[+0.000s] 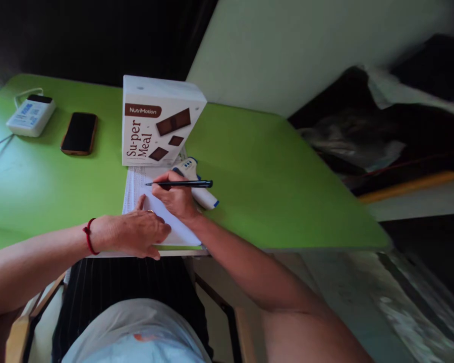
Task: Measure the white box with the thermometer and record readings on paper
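Observation:
My right hand [176,198] is closed around a black pen [189,184], whose tip points left over a sheet of paper [177,233]. Small dense writing or print covers the paper's left side. Resting on the lower part of the sheet is my left hand [142,229], its index finger stretched toward the written part and the other fingers loosely bent. Directly behind the paper stands a white Su-per Meal box [144,136]. A white and blue handheld thermometer [205,197] lies just right of the paper, partly hidden by my right hand and the pen.
On the green table [257,176], a dark phone [79,133] lies left of the box. Farther left sits a white device [32,115] with a cable. A pale wall [257,50] rises behind the table, and dark clutter fills the right side. Chair arms flank my lap.

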Demonstrator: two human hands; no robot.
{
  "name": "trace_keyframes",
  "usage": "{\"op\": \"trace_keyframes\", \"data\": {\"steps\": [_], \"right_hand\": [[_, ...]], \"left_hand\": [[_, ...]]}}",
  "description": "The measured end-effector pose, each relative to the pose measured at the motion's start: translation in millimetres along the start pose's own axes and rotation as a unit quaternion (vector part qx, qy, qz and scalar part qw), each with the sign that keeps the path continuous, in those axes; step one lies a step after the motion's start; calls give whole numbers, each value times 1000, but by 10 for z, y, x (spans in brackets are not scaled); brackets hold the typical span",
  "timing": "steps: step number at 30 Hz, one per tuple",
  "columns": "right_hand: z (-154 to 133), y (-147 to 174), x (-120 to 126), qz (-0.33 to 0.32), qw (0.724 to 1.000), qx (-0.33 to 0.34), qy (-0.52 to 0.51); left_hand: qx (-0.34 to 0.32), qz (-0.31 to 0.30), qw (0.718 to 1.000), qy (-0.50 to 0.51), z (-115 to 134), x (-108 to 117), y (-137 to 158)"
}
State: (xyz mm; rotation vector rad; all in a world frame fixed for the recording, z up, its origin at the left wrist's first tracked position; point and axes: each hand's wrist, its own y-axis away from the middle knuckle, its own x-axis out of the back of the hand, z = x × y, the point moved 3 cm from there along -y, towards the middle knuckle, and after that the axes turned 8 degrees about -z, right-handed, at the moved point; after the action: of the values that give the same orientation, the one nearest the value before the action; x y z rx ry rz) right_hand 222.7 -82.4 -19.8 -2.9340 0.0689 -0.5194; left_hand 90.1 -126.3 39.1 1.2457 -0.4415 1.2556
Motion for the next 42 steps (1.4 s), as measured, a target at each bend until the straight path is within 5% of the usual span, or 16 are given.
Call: {"op": "trace_keyframes", "data": {"steps": [7,13,24,36,42], "right_hand": [[-49,0,32,-46,996,39,71],[-43,14,4,-52,994,48,82],[-82,-4,-16,-62,995,40,73],[-73,6,-16,-58,995,31,76],[-58,15,-1,-41,996,43,60]], "left_hand": [[-16,31,999,1,-17,-4,-30],[1,-22,1000,17,-13,8,-22],[-31,36,999,26,-63,-31,-7],[-4,-33,999,13,-10,41,-9],[-8,-16,1000,16,-25,24,-10]]}}
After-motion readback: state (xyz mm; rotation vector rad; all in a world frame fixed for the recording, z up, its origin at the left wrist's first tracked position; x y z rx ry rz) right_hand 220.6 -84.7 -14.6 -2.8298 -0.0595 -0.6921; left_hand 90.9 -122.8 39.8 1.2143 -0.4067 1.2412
